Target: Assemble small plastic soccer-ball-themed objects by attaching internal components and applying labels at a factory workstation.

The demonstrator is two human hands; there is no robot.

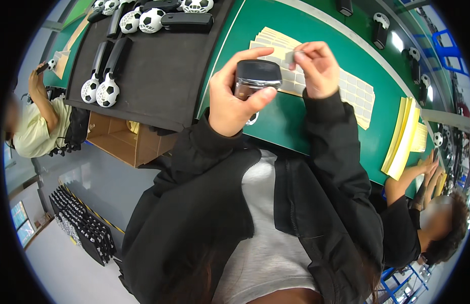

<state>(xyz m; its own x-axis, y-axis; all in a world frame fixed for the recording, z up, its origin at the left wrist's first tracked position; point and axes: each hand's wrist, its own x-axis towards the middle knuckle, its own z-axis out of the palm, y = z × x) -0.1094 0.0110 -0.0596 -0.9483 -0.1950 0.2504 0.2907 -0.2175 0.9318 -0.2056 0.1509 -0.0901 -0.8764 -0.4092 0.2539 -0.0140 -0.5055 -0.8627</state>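
My left hand (226, 99) is wrapped round a black soccer-ball-headed device (258, 70), its dark handle end tilted up toward me. Below the hand, a bit of black-and-white ball pattern (252, 119) shows; most of that device's body is hidden. Just right of it, my right hand (321, 71) pinches a small grey sticker (289, 57) between thumb and forefinger. Under both hands lie overlapping sticker sheets (364, 96), cream-backed with rows of pale grey squares, on the green table (280, 119).
Several soccer-ball-headed devices (107, 93) lie on a black mat (159, 76) at the left. An open cardboard box (113, 139) stands below it. Yellow sheets (399, 137) lie to the right, near a seated co-worker (402, 230). Another person (42, 126) works at the far left.
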